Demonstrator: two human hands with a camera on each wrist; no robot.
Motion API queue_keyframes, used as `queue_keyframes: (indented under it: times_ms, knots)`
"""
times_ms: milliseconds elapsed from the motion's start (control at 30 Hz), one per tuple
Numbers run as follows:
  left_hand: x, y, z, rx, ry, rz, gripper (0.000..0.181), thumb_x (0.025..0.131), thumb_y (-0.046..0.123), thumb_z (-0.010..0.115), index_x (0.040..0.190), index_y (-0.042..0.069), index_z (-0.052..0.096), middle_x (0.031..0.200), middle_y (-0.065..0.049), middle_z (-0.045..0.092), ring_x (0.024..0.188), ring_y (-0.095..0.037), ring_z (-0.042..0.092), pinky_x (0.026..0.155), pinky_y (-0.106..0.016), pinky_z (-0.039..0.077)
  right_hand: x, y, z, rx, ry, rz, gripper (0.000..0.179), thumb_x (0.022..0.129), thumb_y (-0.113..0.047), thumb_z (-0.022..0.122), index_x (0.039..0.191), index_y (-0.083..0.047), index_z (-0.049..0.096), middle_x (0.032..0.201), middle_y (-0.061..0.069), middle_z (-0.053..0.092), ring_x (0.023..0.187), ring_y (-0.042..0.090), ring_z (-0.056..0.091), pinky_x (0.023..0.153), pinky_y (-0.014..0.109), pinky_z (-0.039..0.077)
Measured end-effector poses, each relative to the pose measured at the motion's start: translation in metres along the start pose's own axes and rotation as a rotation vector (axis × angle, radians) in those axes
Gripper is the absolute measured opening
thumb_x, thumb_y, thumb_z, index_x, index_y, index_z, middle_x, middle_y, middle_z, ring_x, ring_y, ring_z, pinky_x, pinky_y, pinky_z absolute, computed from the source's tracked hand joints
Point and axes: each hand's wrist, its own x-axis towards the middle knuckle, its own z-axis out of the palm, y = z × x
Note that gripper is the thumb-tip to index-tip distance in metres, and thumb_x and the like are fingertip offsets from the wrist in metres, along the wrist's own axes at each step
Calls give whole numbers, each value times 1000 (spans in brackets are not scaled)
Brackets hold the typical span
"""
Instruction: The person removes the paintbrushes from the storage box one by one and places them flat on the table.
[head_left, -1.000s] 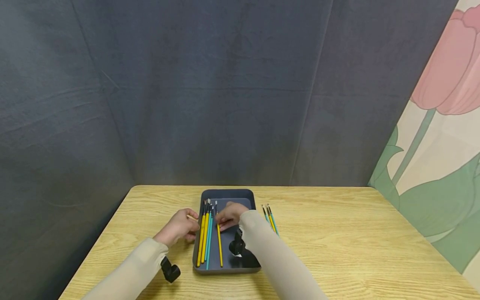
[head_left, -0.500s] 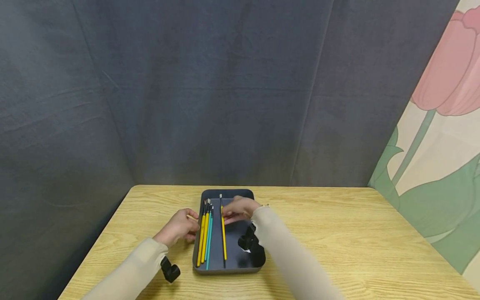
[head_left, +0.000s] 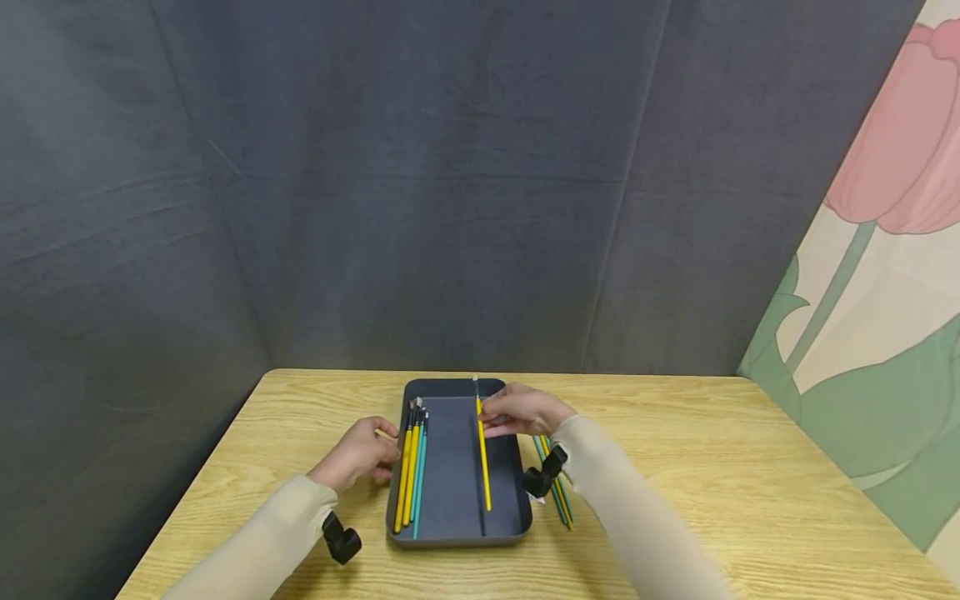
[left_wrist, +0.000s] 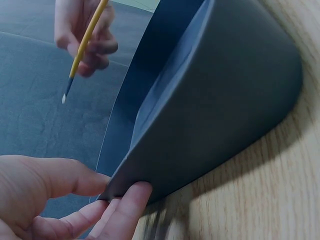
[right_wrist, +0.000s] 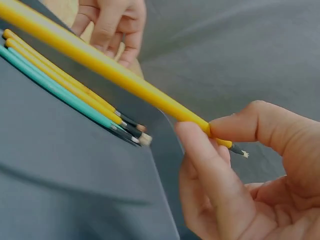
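My right hand (head_left: 525,411) pinches a yellow paintbrush (head_left: 483,467) between thumb and fingers, above the right part of a dark grey tray (head_left: 457,540). Its pale bristles point away toward the back, and its shadow falls on the tray floor. With thumb and fingers, my left hand (left_wrist: 75,200) pinches the rim at the tray's left side. Two yellow paintbrushes (right_wrist: 75,90) and two teal paintbrushes (right_wrist: 60,96) lie side by side along the left inside wall, bristles toward the far end.
On the wooden table (head_left: 675,467), right of the tray, lie several yellow and teal paintbrushes (head_left: 561,500), partly hidden by my right wrist. A grey curtain (head_left: 450,208) hangs behind the table. A flower-patterned cloth (head_left: 862,333) hangs at the right.
The yellow paintbrush has risen off the tray floor in my right hand and moved rightward, away from the row of brushes. My left hand has stayed at the tray's left rim.
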Motion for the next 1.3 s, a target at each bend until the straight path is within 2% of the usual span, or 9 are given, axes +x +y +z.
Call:
queue_keyframes:
  times_ms: [233, 400, 533, 633, 900, 1133, 1300]
  knots:
    - [1, -2, 1, 2, 4, -8, 33, 78, -12, 54, 109, -6, 48, 81, -14, 59, 66, -20, 56, 53, -30, 51, -21, 7, -30, -10, -37, -60, 18, 94, 2, 46, 78, -4, 52, 86, 7, 54, 76, 12, 60, 73, 20, 56]
    - [1, -2, 0, -1, 6, -9, 33, 78, -12, 55, 109, -6, 48, 81, -15, 56, 66, -20, 56, 54, -31, 52, -33, 12, -48, -22, -15, -53, 7, 93, 0, 47, 97, 4, 52, 89, 7, 52, 77, 12, 61, 77, 21, 56]
    - [0, -2, 0, -3, 3, -9, 34, 78, -12, 55, 110, -7, 48, 82, -15, 57, 67, -20, 56, 55, -33, 54, -40, 17, -61, -40, 15, -38, 29, 93, -2, 46, 118, 13, 45, 98, 10, 51, 79, 12, 62, 77, 21, 56]
    - [1, -2, 0, -3, 2, -10, 33, 78, -13, 55, 110, -7, 48, 83, -15, 58, 69, -20, 57, 57, -34, 55, -42, 24, -71, -45, 17, -36, 39, 95, -2, 45, 127, 18, 38, 104, 11, 50, 79, 11, 62, 78, 21, 56]
    - [2, -2, 1, -7, 0, 15, 36, 74, -13, 54, 109, -8, 48, 80, -14, 55, 68, -19, 55, 56, -32, 55, -41, 45, -93, -43, -11, -21, 31, 95, -1, 46, 121, 16, 42, 101, 11, 51, 81, 10, 64, 81, 23, 56]
    - [1, -1, 1, -9, 4, 1, 36, 74, -14, 53, 110, -8, 48, 81, -14, 57, 67, -19, 57, 55, -32, 54, -38, 61, -107, -63, 14, -13, 43, 96, -2, 46, 131, 21, 35, 106, 13, 51, 82, 10, 62, 80, 23, 56]
    - [0, -1, 1, -6, 5, -3, 35, 75, -14, 53, 109, -8, 48, 81, -15, 57, 67, -20, 57, 56, -32, 55, -35, 70, -112, -70, 21, -14, 31, 95, 0, 47, 121, 17, 45, 100, 10, 54, 82, 11, 61, 80, 24, 56]
